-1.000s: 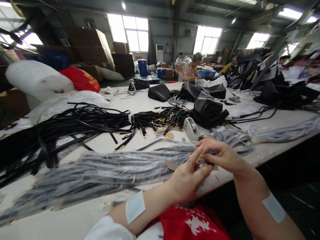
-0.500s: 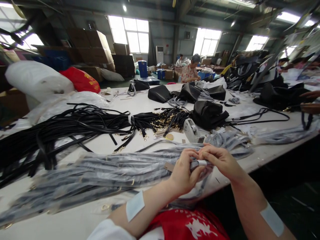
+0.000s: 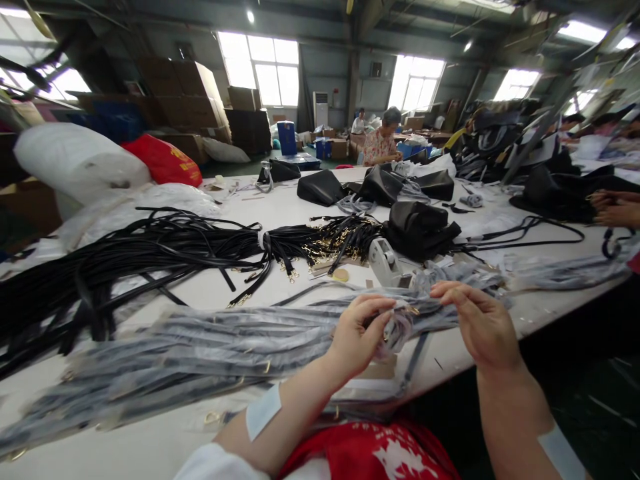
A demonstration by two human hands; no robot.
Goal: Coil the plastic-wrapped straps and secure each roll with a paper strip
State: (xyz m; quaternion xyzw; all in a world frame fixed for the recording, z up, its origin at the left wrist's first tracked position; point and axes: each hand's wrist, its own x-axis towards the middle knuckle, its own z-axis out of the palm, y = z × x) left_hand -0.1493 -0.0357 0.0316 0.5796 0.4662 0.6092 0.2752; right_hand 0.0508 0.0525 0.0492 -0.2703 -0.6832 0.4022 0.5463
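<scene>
My left hand [image 3: 361, 333] is closed on a plastic-wrapped strap end [image 3: 399, 328] with a gold metal piece showing at its tip. To its right, my right hand [image 3: 483, 323] is raised with thumb and fingers pinched together; what they hold, if anything, is too small to make out. Under and left of my hands lie long grey-looking straps in clear plastic [image 3: 200, 343]. A grey tape dispenser [image 3: 385, 262] stands just beyond my hands. A brown card [image 3: 383, 368] rests on the table below my left hand.
A bundle of black straps with gold clasps [image 3: 215, 241] lies across the white table [image 3: 115, 443]. Black bags [image 3: 417, 227] sit behind the dispenser. A person [image 3: 383, 140] works at the far side. Another person's hands [image 3: 617, 208] are at the right edge.
My hands have moved apart, my right hand to the right and my left hand slightly left. The wrapped strap end has turned, and the brown card now shows below it.
</scene>
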